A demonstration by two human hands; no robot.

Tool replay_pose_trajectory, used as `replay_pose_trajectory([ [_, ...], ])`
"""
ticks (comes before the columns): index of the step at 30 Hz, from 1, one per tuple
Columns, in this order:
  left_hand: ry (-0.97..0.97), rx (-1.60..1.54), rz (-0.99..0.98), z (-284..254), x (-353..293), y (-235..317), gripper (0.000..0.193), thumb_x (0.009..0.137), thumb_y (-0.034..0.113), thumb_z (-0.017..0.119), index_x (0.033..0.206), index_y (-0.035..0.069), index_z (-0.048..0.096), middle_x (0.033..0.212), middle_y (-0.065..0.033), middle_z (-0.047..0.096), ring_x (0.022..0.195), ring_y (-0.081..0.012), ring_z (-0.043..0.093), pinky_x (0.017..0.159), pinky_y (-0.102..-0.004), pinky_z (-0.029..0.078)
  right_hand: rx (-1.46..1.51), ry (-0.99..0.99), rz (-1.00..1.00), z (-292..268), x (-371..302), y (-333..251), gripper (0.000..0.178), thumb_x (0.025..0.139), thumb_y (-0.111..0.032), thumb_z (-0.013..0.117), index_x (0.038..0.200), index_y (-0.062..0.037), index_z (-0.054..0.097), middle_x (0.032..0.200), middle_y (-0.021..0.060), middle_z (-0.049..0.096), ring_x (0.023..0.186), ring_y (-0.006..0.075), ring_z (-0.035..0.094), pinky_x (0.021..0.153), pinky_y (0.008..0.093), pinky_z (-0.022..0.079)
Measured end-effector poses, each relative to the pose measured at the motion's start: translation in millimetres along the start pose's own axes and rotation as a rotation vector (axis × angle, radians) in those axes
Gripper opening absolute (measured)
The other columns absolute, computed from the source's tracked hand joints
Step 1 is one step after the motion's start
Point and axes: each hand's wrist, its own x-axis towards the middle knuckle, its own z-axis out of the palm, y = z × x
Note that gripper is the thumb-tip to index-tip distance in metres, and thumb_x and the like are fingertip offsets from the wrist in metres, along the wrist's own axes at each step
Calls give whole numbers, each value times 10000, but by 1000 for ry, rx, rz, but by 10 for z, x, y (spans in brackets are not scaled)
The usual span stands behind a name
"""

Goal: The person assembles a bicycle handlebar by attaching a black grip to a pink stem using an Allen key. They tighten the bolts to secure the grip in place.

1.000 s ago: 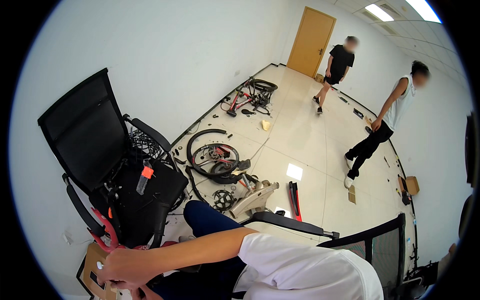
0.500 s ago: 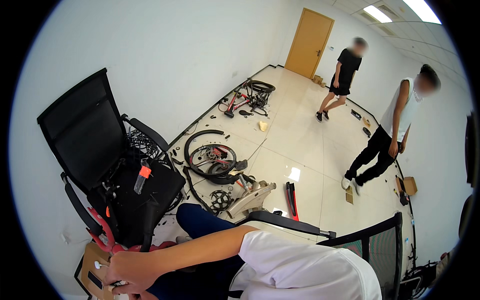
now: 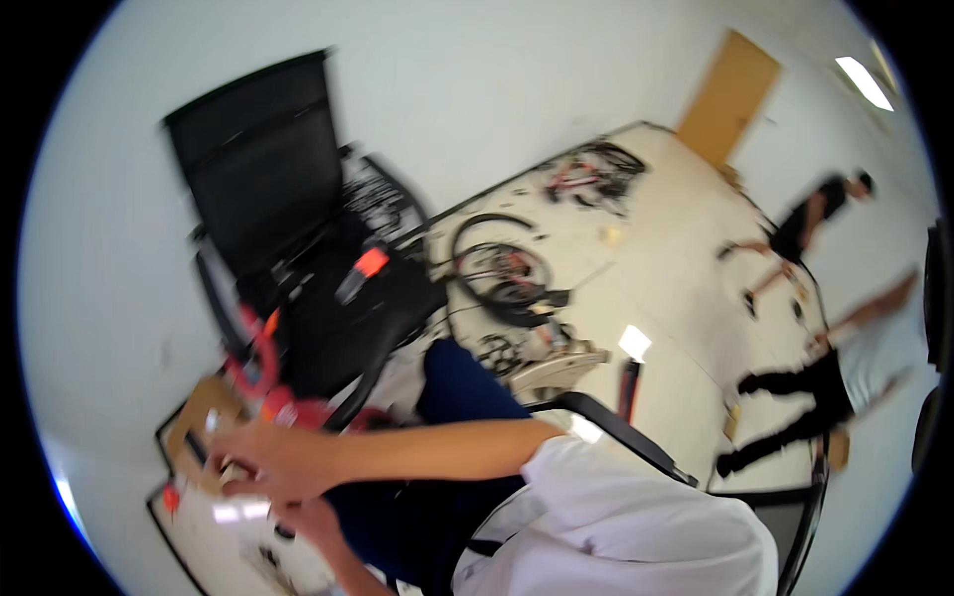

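Note:
My right hand (image 3: 263, 459) reaches left on a bare arm from a white sleeve. Its fingers are curled, as if around something small, but blur hides what it is. Just below it is my left hand (image 3: 306, 519), close to the right one, its fingers smeared and partly hidden. Behind my hands stands an open cardboard box (image 3: 214, 402) with a dark patch on it. A pinkish-red curved object (image 3: 260, 366) lies by the black mesh office chair (image 3: 263, 159), near my right hand. On the chair seat is a clear packet with an orange label (image 3: 370, 262).
Bicycle wheels (image 3: 502, 273) and loose parts lie on the tiled floor beyond the chair, with a bicycle frame (image 3: 586, 179) farther along the wall. A pale curved piece (image 3: 556, 372) and a black-and-red bar (image 3: 628, 389) lie nearer. Two people (image 3: 810, 219) are at the right.
My view has swung, shifting the room rightward and tilting it. My left hand and forearm now show below the right. The two people appear farther right, the nearer one with arms spread.

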Motion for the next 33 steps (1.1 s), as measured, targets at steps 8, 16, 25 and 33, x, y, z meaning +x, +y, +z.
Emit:
replay_pose_trajectory([
  [8, -215, -133, 82, 14, 96, 938, 223, 881, 53, 720, 1089, -27, 719, 931, -117, 700, 782, -168, 643, 744, -268, 489, 162, -225, 235, -344, 46, -120, 146, 1009, -135, 562, 1039, 6, 585, 933, 51, 592, 838, 158, 575, 802, 297, 490],
  [16, -296, -171, 146, 29, 69, 1008, 376, 767, 121, 823, 1105, -8, 721, 995, -117, 709, 862, -222, 703, 805, -284, 529, 198, -347, 472, -309, 183, -20, 188, 980, -209, 479, 923, -30, 490, 818, -6, 493, 732, 111, 448, 670, 287, 396],
  [25, -300, -186, 110, 50, 43, 1041, 370, 766, 144, 837, 1085, 0, 716, 976, -105, 713, 876, -216, 713, 800, -294, 539, 62, -304, 405, -527, 263, -276, 121, 937, -54, 621, 1017, -12, 540, 1056, 116, 663, 1026, 180, 670, 921, 325, 531],
  [33, -276, -194, 26, 76, 9, 1040, 351, 765, 187, 855, 1037, 37, 691, 914, -77, 713, 808, -193, 690, 764, -289, 524, 408, -132, 481, -550, 121, -12, 217, 996, -101, 608, 1108, 70, 681, 958, 118, 738, 911, 160, 710, 863, 278, 560],
])
